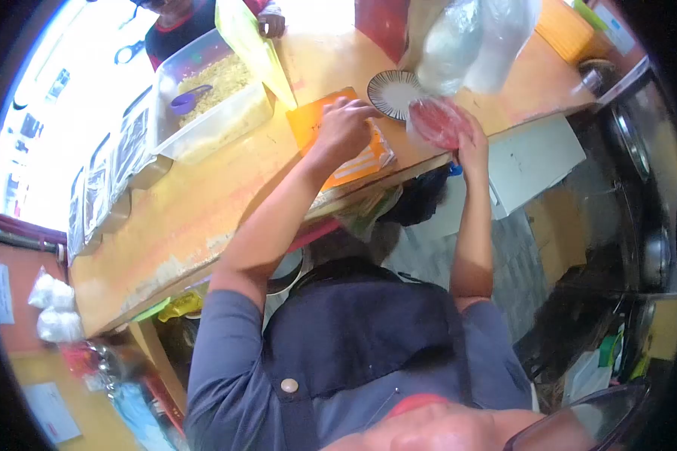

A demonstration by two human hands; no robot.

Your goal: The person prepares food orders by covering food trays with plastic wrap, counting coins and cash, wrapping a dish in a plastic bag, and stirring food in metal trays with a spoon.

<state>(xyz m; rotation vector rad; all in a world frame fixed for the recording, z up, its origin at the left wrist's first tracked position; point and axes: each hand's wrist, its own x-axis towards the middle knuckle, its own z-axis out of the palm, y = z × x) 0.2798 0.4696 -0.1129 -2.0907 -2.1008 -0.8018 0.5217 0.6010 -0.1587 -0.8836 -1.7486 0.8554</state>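
Observation:
My right hand (472, 144) is closed around the edge of a clear plastic bag with a flat, round red content (436, 123); what the red content is, I cannot tell. It is held up near the table's front edge, partly in front of a white plate with dark stripes around its rim (390, 89). My left hand (346, 129) is above an orange printed packet (305, 126) lying on the table. Its fingers are bent and drawn together, and anything between them is too small to make out.
On the wooden table (195, 218), a clear tub (226, 135) contains yellowish grains and a purple scoop (188, 99). Foil-covered trays (120, 161) line the far left edge. Plastic bags (466, 45) stand behind the plate. Across the table is another person (174, 34).

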